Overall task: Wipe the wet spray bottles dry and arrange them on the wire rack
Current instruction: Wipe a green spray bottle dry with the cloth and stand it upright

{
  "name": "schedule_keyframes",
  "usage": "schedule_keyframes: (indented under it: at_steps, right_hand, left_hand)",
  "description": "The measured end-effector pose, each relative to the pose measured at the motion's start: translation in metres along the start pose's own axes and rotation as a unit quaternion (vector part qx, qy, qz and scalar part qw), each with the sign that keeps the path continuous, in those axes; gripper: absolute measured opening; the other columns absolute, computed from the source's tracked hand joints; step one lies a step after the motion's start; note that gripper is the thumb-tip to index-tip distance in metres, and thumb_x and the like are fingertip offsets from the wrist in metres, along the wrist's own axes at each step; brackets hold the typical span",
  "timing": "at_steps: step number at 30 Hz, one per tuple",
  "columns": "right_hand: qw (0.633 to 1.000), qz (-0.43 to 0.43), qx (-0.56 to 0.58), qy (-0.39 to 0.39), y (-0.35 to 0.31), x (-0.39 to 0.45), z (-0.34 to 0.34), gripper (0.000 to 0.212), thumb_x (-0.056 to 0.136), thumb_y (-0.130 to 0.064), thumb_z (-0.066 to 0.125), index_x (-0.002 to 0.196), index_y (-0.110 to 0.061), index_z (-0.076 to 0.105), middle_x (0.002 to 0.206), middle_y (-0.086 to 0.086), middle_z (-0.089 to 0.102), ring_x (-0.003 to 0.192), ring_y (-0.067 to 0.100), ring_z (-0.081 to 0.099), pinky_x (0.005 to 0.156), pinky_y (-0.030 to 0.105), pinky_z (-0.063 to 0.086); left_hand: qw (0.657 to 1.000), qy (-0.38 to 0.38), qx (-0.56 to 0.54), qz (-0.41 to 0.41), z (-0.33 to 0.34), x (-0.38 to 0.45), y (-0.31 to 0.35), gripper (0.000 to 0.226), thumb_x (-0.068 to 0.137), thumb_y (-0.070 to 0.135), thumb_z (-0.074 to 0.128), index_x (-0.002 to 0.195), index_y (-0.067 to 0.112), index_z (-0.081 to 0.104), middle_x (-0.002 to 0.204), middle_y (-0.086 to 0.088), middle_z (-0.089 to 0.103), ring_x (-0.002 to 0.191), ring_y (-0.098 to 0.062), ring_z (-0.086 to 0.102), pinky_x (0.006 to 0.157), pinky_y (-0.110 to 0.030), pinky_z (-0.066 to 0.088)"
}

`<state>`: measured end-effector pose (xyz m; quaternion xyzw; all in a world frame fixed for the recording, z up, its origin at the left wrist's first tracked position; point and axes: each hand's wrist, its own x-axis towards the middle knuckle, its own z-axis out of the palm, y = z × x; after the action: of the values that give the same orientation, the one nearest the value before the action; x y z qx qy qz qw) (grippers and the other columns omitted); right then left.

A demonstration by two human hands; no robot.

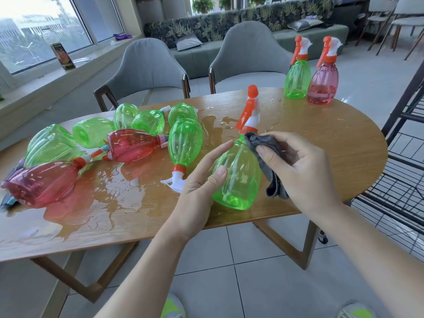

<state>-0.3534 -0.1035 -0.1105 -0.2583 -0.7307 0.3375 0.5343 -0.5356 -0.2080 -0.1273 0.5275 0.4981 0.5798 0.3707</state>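
Wooden table pooled with water, grey chairs behind.
A green bottle was steadied by the left hand, fingers straight; a grey cloth was pinched in the right hand.

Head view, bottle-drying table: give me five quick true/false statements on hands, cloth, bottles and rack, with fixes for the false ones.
1. The right hand holds a grey cloth against the green bottle near its neck. True.
2. The left hand grips the cloth. False: it rests open against the bottle's side, fingers straight.
3. Two bottles stand upright at the table's far right, the far green one and a pink one. True.
4. Bottles already sit on the wire rack. False: none show on the visible shelves.
5. The table is dry. False: water pools around the lying bottles on the left.
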Motion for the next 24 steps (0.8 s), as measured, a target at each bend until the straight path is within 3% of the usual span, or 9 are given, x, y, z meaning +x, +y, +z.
schedule_keyframes:
  at_steps: [4, 11, 13, 16, 17, 20, 22, 24]
  right_hand:
    - [0.997, -0.049, -0.017, -0.055, 0.000, -0.012, 0.000, 0.020, 0.094, -0.022, 0.075, 0.114, -0.024, 0.072, 0.111, -0.013, 0.069, 0.106, 0.015, 0.069, 0.087, 0.032, 0.057]
    - [0.999, -0.022, -0.015, -0.036, 0.003, -0.002, -0.005, 0.024, 0.093, -0.025, 0.073, 0.116, -0.017, 0.076, 0.112, -0.012, 0.070, 0.109, 0.014, 0.068, 0.089, 0.034, 0.057]
    - [0.997, -0.040, -0.019, -0.057, 0.002, -0.006, -0.002, 0.022, 0.093, -0.024, 0.075, 0.114, -0.017, 0.076, 0.110, -0.009, 0.070, 0.107, 0.015, 0.068, 0.087, 0.033, 0.057]
    - [0.988, -0.102, -0.047, -0.102, 0.001, -0.019, 0.003, 0.022, 0.091, -0.023, 0.078, 0.111, -0.013, 0.078, 0.105, -0.003, 0.069, 0.098, 0.012, 0.067, 0.082, 0.022, 0.052]
    - [0.984, -0.121, -0.055, -0.116, 0.001, -0.024, 0.005, 0.023, 0.092, -0.023, 0.078, 0.110, -0.011, 0.078, 0.104, -0.002, 0.068, 0.096, 0.010, 0.065, 0.081, 0.018, 0.049]
    - [0.966, -0.188, -0.091, -0.150, 0.002, -0.035, 0.011, 0.024, 0.091, -0.019, 0.072, 0.110, -0.006, 0.078, 0.103, 0.004, 0.065, 0.095, 0.005, 0.061, 0.084, 0.012, 0.044]
    - [0.951, -0.232, -0.121, -0.164, 0.003, -0.038, 0.013, 0.022, 0.093, -0.015, 0.069, 0.110, -0.004, 0.077, 0.102, 0.008, 0.064, 0.096, 0.010, 0.059, 0.089, 0.012, 0.042]
    - [0.942, -0.257, -0.144, -0.160, 0.004, -0.038, 0.013, 0.021, 0.095, -0.014, 0.067, 0.109, -0.003, 0.077, 0.100, 0.010, 0.064, 0.094, 0.015, 0.059, 0.090, 0.013, 0.042]
  left_hand:
    - [0.999, 0.005, 0.043, 0.029, 0.003, -0.002, 0.005, 0.039, 0.111, 0.026, 0.045, 0.145, 0.037, 0.059, 0.147, 0.031, 0.059, 0.145, 0.011, 0.043, 0.111, -0.011, 0.036]
    - [0.995, 0.009, 0.096, 0.035, 0.006, -0.001, 0.007, 0.038, 0.115, 0.016, 0.041, 0.143, 0.034, 0.060, 0.146, 0.030, 0.060, 0.145, 0.011, 0.042, 0.112, -0.005, 0.031]
    - [0.996, 0.015, 0.086, 0.034, 0.007, 0.001, 0.004, 0.037, 0.116, 0.024, 0.041, 0.145, 0.036, 0.058, 0.148, 0.027, 0.059, 0.147, 0.006, 0.042, 0.118, -0.013, 0.032]
    - [0.999, 0.029, 0.043, 0.005, 0.005, 0.003, 0.001, 0.036, 0.113, 0.036, 0.044, 0.146, 0.042, 0.058, 0.153, 0.013, 0.058, 0.151, -0.013, 0.044, 0.127, -0.044, 0.032]
    - [0.998, 0.037, 0.042, 0.002, 0.004, 0.003, 0.000, 0.035, 0.114, 0.036, 0.044, 0.145, 0.043, 0.058, 0.152, 0.015, 0.058, 0.151, -0.012, 0.045, 0.126, -0.043, 0.033]
    - [0.997, 0.050, 0.061, 0.000, 0.004, 0.004, 0.003, 0.034, 0.116, 0.033, 0.041, 0.144, 0.044, 0.057, 0.143, 0.039, 0.056, 0.143, 0.015, 0.039, 0.114, -0.016, 0.033]
    - [0.997, 0.050, 0.058, -0.002, 0.003, 0.004, 0.002, 0.035, 0.115, 0.034, 0.040, 0.144, 0.045, 0.056, 0.139, 0.045, 0.055, 0.140, 0.021, 0.038, 0.114, -0.017, 0.032]
    - [0.998, 0.047, 0.036, -0.011, 0.002, 0.004, 0.001, 0.033, 0.115, 0.037, 0.045, 0.143, 0.045, 0.059, 0.143, 0.037, 0.057, 0.146, 0.009, 0.042, 0.124, -0.033, 0.032]
